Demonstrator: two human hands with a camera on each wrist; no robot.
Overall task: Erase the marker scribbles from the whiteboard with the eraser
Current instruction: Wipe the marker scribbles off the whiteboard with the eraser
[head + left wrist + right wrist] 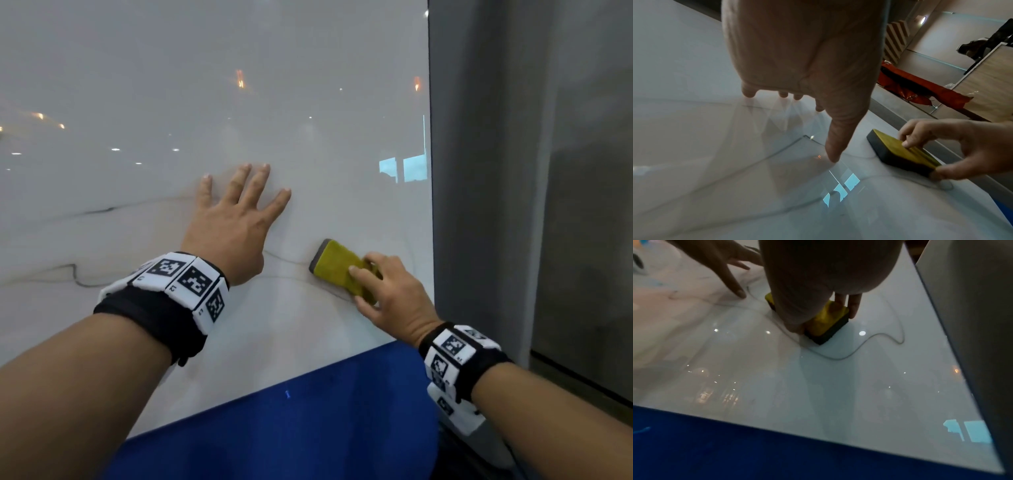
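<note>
A glossy whiteboard (171,85) fills the head view, with faint dark marker lines (92,212) across its lower left and a thin curved line running under the eraser. My right hand (383,291) grips a yellow-topped eraser (334,263) with a dark pad, pressed flat on the board near its right edge. In the right wrist view the eraser (827,321) sits on a wavy grey line (869,340). My left hand (233,222) lies flat on the board with fingers spread, just left of the eraser. The left wrist view shows the eraser (900,152) held by the right hand (962,149).
A blue cloth (291,421) covers the surface below the board's lower edge. A grey wall panel (496,171) runs up along the board's right edge. In the left wrist view an orange-red object (920,87) lies beyond the board.
</note>
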